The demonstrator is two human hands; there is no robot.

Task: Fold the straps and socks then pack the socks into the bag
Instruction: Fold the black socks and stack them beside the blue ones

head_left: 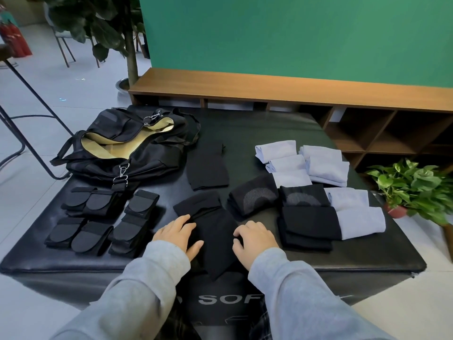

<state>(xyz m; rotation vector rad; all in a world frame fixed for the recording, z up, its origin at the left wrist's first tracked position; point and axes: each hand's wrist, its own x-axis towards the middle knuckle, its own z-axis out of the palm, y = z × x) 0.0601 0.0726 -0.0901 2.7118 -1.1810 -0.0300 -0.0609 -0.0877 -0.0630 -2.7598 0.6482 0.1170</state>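
Note:
A long black sock (215, 239) lies flat at the front middle of the black padded table (367, 246). My left hand (180, 234) rests on its left edge with the thumb over the fabric. My right hand (252, 241) has its fingers curled onto the sock's right edge. Another flat black sock (208, 168) lies behind it. Folded black socks (306, 224) and folded light blue socks (326, 163) sit to the right. Several folded black straps (103, 222) lie at the front left. The open black bag (127, 143) with tan lining sits at the back left.
A low wooden shelf bench (269, 87) runs behind the table under a green wall. A potted plant (411, 190) stands at the table's right side. A metal stool frame (31, 123) and a tree trunk (131, 57) are on the left.

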